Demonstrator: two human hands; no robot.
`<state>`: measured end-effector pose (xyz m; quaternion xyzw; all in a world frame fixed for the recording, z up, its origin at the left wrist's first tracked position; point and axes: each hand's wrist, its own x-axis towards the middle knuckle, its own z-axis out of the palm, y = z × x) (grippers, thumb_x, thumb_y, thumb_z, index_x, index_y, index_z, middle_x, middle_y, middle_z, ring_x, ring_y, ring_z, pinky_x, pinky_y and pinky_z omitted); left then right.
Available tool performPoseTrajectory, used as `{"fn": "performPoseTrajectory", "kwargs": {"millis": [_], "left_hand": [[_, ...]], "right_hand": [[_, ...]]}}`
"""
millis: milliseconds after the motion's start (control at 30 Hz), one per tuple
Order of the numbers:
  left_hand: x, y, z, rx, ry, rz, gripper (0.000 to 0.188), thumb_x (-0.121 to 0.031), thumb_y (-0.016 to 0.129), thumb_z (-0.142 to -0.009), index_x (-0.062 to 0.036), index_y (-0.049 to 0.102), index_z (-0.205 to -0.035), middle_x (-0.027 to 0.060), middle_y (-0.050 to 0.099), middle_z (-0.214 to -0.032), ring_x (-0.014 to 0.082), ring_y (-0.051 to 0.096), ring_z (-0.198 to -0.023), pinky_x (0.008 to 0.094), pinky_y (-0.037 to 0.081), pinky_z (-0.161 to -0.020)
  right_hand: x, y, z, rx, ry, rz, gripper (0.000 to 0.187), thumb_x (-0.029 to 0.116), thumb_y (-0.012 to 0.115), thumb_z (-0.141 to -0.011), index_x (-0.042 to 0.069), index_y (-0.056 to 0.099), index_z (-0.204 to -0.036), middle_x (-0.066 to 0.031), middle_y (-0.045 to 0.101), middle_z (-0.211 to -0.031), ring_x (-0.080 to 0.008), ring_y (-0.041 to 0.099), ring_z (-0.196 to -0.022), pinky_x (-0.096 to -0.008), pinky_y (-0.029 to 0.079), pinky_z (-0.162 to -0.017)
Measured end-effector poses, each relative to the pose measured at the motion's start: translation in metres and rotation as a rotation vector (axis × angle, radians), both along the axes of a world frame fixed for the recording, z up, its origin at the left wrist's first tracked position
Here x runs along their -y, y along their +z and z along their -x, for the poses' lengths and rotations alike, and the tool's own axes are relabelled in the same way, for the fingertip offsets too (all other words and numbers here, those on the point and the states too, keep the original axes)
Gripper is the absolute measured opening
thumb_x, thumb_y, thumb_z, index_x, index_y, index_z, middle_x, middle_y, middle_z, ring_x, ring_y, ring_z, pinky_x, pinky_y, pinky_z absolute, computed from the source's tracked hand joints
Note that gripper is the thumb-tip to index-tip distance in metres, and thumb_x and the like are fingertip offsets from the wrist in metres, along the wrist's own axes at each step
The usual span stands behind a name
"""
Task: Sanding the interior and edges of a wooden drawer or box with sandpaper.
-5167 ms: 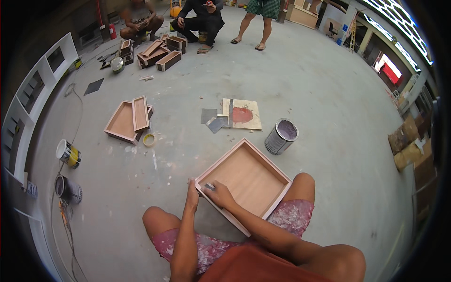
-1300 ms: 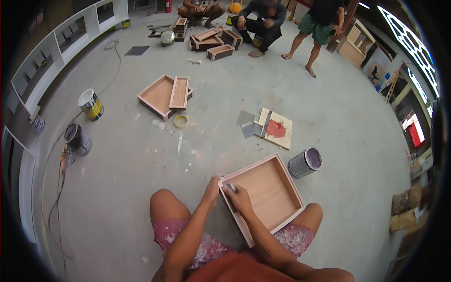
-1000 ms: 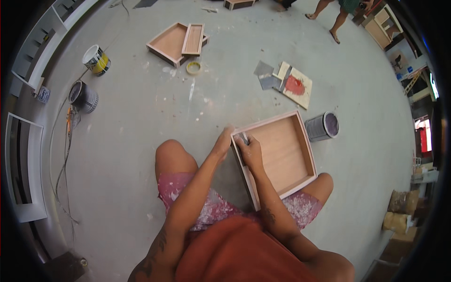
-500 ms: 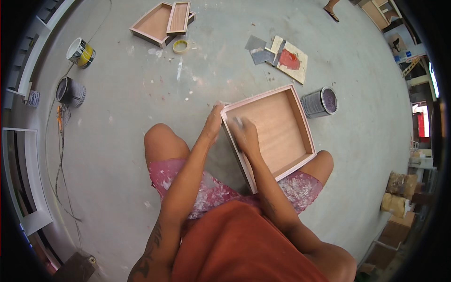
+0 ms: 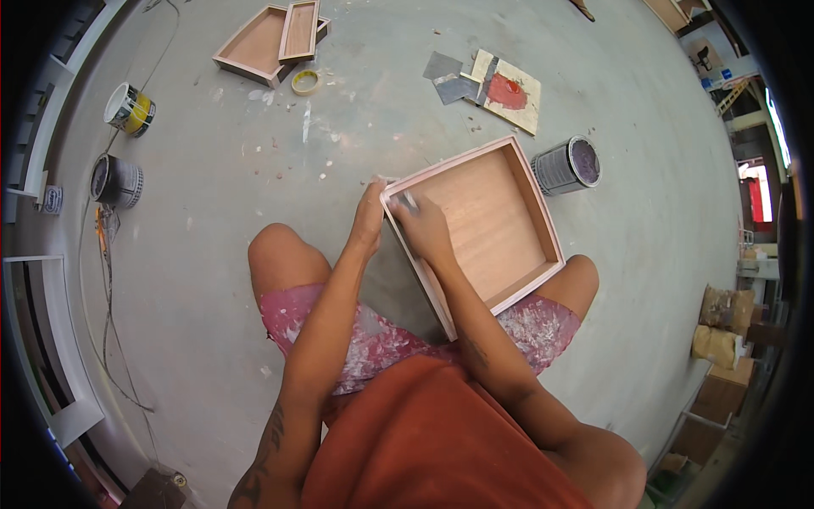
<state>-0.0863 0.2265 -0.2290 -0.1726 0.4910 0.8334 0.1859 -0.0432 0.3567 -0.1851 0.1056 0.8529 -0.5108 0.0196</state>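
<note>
A shallow wooden drawer box (image 5: 496, 229) lies tilted across my lap, open side up, with pale rims and a reddish-brown inside. My left hand (image 5: 367, 222) is closed on its far left corner from the outside. Just inside that corner, my right hand (image 5: 425, 229) is closed round a small grey piece (image 5: 410, 202). Motion blur and the fingers hide what kind of piece it is. My right forearm passes over the box's near left side.
A paint tin (image 5: 570, 165) stands close to the box's right side. Beyond are a board with red paste (image 5: 513, 92), grey sheets (image 5: 454, 85), a tape roll (image 5: 305, 82) and more wooden boxes (image 5: 254, 47). Two tins (image 5: 131, 110) and cables (image 5: 108, 314) lie left.
My right hand has moved up closer to the box's far left corner. My left hand keeps its hold there. The whole view has shifted slightly, and a passing foot is mostly out of view.
</note>
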Motion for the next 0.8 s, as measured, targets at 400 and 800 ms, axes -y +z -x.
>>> {"fn": "performPoseTrajectory", "kwargs": {"millis": [400, 800], "left_hand": [[0.0, -0.004, 0.002, -0.032, 0.02, 0.035, 0.039, -0.034, 0.045, -0.108, -0.0028, 0.067, -0.119, 0.0077, 0.068, -0.114, 0.018, 0.062, -0.108, 0.0335, 0.045, -0.101], [-0.004, 0.013, -0.004, -0.073, 0.027, 0.07, 0.041, -0.033, 0.044, -0.106, -0.001, 0.065, -0.119, 0.0091, 0.065, -0.117, 0.0196, 0.058, -0.115, 0.0351, 0.04, -0.107]], "right_hand": [[-0.001, 0.006, -0.01, 0.061, 0.061, -0.048, 0.045, 0.038, 0.074, -0.094, -0.007, 0.069, -0.103, -0.027, 0.072, -0.089, -0.0377, 0.071, -0.084, -0.0438, 0.053, -0.078], [-0.021, 0.004, -0.072, 0.124, 0.002, 0.014, 0.041, 0.039, 0.072, -0.097, -0.001, 0.066, -0.103, -0.0266, 0.07, -0.085, -0.0443, 0.071, -0.083, -0.0489, 0.052, -0.072]]}}
